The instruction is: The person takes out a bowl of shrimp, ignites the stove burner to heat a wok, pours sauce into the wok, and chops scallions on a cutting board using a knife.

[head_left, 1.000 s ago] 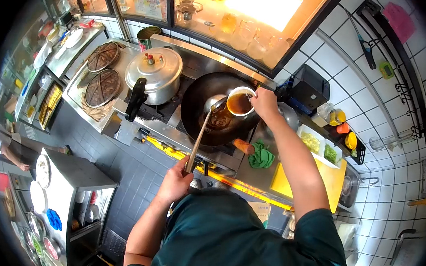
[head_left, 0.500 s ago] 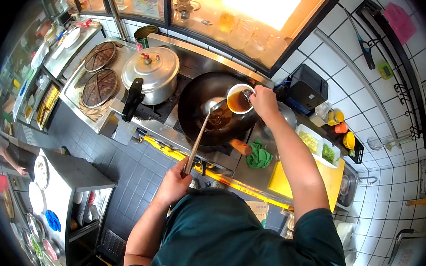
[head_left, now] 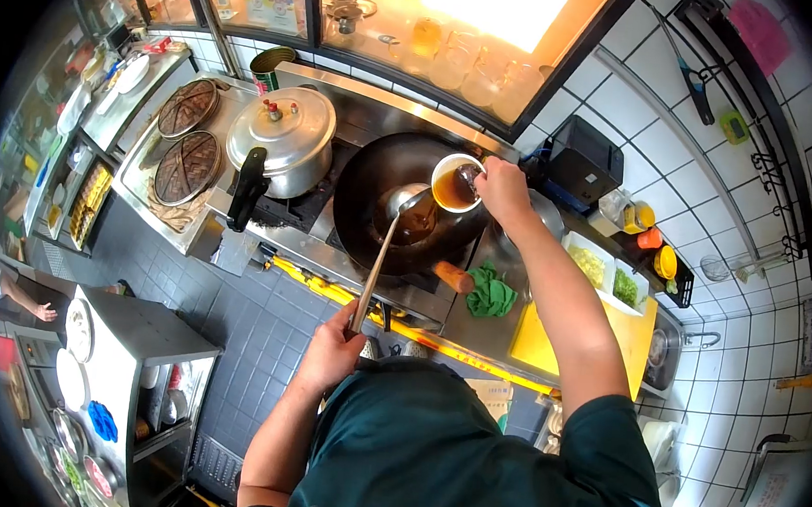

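My left hand (head_left: 331, 350) is closed around the end of a long ladle's handle (head_left: 378, 272). The ladle's bowl (head_left: 404, 200) rests inside a dark wok (head_left: 365, 171), beside a pool of brown liquid (head_left: 417, 224). In my right hand (head_left: 503, 189) is a small white bowl (head_left: 440, 196), gripped by its rim and held over the wok's right side. It is tipped toward me and contains brown liquid with a dark, shiny patch near my fingers. The wok's wooden handle (head_left: 453, 277) points toward my front right.
A lidded pressure cooker (head_left: 282, 141) stands left of the wok, its black handle jutting forward. Right of the wok lie a green cloth (head_left: 491, 291), a yellow cutting board (head_left: 550, 344) and white containers of chopped food (head_left: 626, 286). Another person's hand (head_left: 44, 311) shows at far left.
The white bowl and my right hand have barely shifted, and the ladle stays in the wok. At far left, the other person's hand has moved slightly up and its fingers are more spread.
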### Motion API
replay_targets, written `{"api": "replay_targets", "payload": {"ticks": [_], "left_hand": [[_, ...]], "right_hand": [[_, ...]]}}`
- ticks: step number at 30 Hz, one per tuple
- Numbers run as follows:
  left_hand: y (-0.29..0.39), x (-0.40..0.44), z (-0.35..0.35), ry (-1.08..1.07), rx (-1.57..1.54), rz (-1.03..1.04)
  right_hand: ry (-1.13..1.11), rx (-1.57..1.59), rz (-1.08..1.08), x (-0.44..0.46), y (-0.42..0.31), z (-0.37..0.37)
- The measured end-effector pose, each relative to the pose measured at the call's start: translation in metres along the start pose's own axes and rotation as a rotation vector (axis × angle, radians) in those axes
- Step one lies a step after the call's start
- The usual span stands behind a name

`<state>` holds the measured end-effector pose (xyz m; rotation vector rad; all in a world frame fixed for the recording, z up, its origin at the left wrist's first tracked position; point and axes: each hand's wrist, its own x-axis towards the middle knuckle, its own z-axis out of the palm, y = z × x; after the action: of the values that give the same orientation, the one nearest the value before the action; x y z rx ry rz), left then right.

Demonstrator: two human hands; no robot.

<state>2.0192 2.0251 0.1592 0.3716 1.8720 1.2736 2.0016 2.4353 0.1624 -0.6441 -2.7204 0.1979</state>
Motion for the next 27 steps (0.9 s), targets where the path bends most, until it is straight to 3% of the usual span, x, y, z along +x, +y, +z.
{"api": "replay_targets", "payload": {"ticks": [27], "left_hand": [[0.001, -0.003, 0.012, 0.040, -0.001, 0.054]], "right_hand": [[0.041, 0.038, -0.096, 0.003, 0.002, -0.013]]}}
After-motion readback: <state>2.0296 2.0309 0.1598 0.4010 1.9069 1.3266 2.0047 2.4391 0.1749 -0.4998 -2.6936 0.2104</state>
